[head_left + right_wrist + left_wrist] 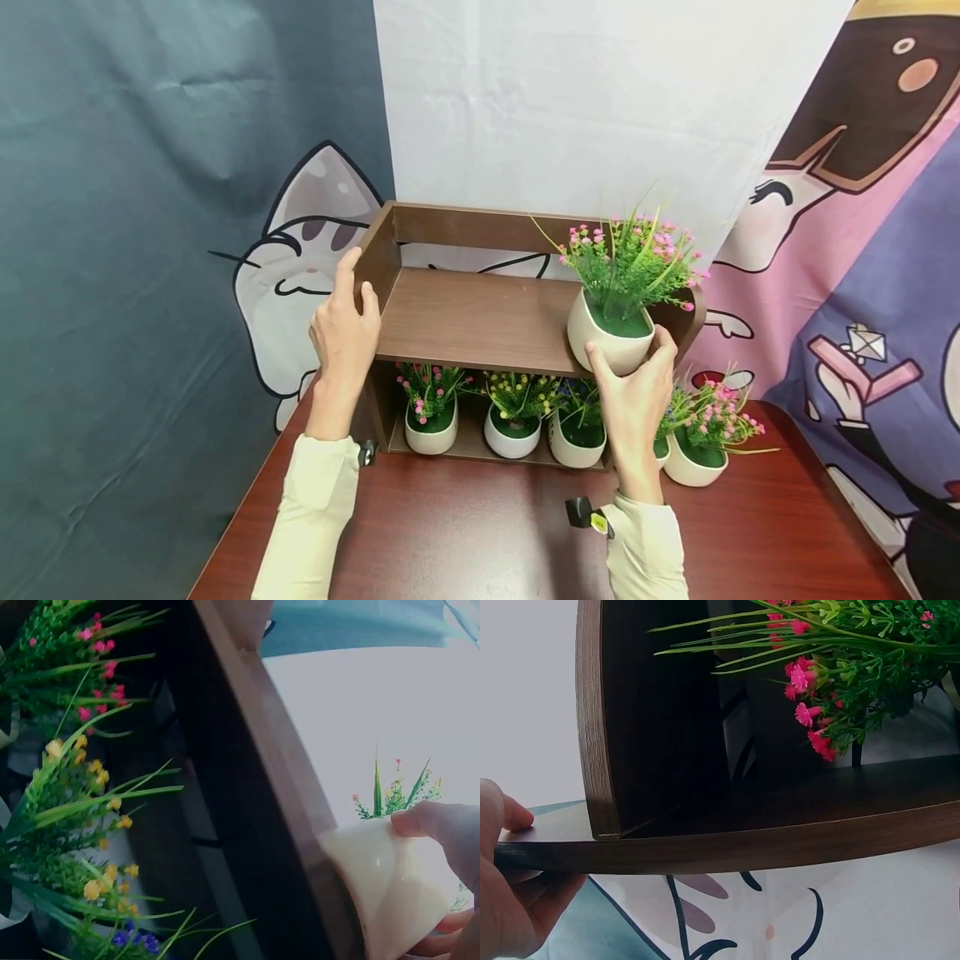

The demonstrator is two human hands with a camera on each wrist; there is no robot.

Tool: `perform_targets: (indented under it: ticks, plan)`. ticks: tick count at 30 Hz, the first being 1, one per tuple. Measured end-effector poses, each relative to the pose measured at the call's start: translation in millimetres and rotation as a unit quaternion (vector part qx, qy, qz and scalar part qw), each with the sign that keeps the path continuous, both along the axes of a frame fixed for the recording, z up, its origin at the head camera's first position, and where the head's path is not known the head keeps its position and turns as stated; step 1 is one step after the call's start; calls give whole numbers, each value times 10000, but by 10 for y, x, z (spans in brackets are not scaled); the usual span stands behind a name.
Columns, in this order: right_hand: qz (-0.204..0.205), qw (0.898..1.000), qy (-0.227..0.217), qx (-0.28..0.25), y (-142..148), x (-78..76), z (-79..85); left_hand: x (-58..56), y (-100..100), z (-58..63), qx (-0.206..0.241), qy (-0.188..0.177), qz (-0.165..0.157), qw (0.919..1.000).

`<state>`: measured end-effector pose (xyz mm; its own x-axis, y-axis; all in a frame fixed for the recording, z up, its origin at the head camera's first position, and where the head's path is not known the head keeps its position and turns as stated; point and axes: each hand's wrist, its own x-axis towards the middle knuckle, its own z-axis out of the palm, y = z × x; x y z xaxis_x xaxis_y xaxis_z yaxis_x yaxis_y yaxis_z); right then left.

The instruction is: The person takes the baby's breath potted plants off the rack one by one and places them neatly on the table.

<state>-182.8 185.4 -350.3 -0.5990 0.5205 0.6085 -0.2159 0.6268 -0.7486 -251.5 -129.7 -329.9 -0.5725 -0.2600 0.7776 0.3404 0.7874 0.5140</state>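
My right hand [636,398] grips a cream pot of pink artificial flowers [617,337] at the right end of the brown wooden shelf unit [480,317]. The thumb lies along the pot's near side, and the fingers curl round its right side. In the right wrist view the pot [394,881] overlaps the front edge of the upper board. My left hand [343,333] holds the unit's left side panel. Seen from the left wrist, its thumb and fingers lie on opposite faces of that panel [780,847].
On the lower level stand pots with pink flowers [432,425], yellow flowers [513,433] and blue flowers [577,437]. Another pink-flowered pot [697,462] sits on the red-brown table [450,525], right of the unit, with one more partly hidden beside it. Printed cloth hangs behind.
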Motion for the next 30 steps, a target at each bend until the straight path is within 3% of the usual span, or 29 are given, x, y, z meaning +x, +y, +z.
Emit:
perform_targets:
  ticks: [13,30]
  plan:
    - [184,9997,166,-91,-13,328,107,-25,3,-1,25,44,-21,10000]
    - [584,9974,320,-289,-39,744,-1,-14,2,-5,59,-57,14,10000]
